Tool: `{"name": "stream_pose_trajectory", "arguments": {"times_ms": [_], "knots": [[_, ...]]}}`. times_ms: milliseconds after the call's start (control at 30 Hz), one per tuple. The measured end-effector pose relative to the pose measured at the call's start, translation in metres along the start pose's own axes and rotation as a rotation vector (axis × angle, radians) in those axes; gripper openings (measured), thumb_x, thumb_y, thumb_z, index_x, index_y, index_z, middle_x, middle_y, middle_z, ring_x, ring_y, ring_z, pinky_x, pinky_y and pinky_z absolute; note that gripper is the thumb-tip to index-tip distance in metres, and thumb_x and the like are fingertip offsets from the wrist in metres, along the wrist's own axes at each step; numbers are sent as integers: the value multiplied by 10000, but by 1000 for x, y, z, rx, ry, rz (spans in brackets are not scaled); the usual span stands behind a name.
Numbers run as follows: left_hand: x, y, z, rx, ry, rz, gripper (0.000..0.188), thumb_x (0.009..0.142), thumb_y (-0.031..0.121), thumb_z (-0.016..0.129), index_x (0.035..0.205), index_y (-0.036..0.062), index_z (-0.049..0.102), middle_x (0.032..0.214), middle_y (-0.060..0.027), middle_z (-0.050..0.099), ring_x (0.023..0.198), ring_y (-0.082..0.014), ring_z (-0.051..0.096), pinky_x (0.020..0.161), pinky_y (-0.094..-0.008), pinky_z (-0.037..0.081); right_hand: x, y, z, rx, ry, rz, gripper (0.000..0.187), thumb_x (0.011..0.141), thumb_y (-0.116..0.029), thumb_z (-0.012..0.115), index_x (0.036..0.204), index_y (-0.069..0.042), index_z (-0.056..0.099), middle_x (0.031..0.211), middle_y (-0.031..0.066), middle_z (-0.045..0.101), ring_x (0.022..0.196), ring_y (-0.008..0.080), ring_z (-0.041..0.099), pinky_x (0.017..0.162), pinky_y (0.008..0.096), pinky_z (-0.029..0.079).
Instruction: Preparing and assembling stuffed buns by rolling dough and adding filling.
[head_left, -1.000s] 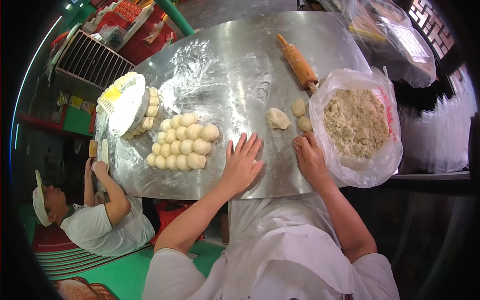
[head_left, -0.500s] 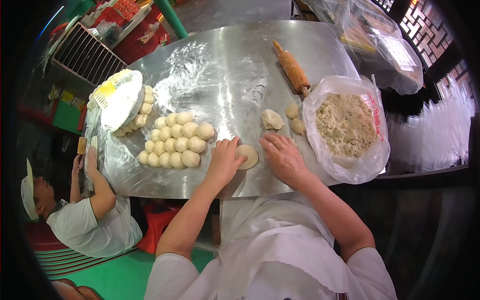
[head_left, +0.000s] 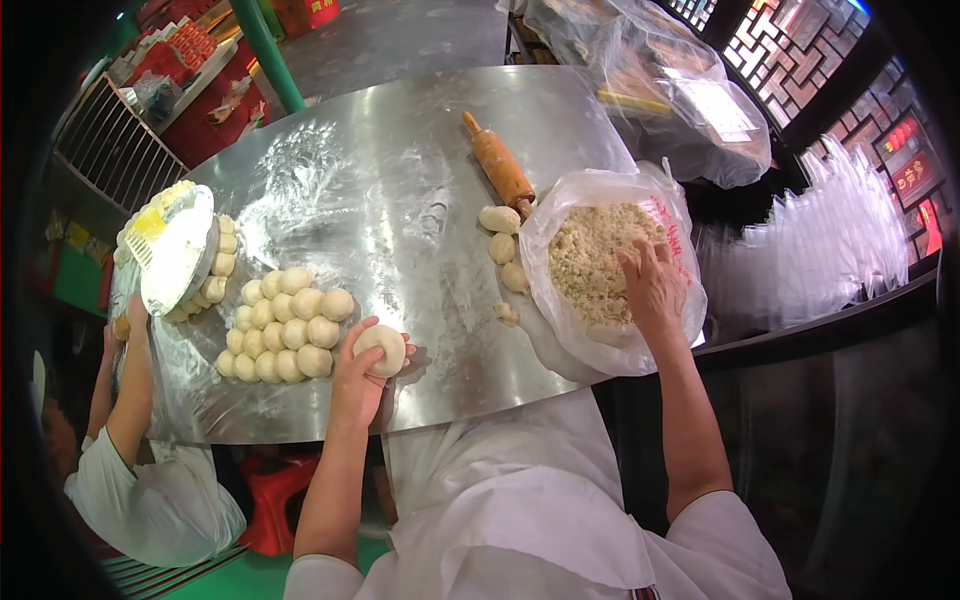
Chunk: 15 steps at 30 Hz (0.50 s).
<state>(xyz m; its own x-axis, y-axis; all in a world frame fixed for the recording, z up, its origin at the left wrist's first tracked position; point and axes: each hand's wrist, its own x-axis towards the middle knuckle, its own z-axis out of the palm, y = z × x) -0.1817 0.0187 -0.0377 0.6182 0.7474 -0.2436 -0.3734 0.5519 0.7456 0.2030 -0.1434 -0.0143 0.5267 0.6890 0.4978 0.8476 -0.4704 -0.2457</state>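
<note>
1 dough disc in L hand, R hand @ crumbly mix

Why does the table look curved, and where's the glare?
Head view: the table looks curved, probably from the fisheye lens; head view: bright glare lies beyond the left hand; head view: a shadow falls right of that hand; head view: corners are black.

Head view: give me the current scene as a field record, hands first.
left hand: holds dough disc, thumb on top
right hand: at the filling; grip unclear
bag: open, clear plastic, holds the filling
dough pieces: three in a row left of bag, plus a smaller scrap
dough balls: grouped in rows, left of left hand
rolling pin: on table, beyond dough pieces
</note>
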Motion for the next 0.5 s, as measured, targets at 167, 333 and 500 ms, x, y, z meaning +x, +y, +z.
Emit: {"name": "stream_pose_trajectory", "arguments": {"times_ms": [167,333,500], "knots": [[27,-19,65,-53,-141,-152,376,896,96,695,1231,13,547,1114,-194,674,984,-315,703,851,-393,593,-21,7,13,-52,-273,19,494,898,-393,680,1220,-30,585,1076,208,608,1010,373,596,846,471,504],[54,-52,148,110,-354,-209,419,916,239,741,1217,13,557,1070,-164,685,951,-255,705,800,-343,592,-14,-29,34,72,-191,-129,432,885,-365,687,1160,-44,601,1079,202,615,1002,389,608,815,476,515],[83,-76,195,172,-402,-229,277,972,167,659,1178,-2,586,988,-142,701,818,-220,713,711,-304,582,-5,-3,45,194,-394,-79,280,891,-300,667,1045,-69,624,929,168,667,841,381,668,725,480,525]]}}
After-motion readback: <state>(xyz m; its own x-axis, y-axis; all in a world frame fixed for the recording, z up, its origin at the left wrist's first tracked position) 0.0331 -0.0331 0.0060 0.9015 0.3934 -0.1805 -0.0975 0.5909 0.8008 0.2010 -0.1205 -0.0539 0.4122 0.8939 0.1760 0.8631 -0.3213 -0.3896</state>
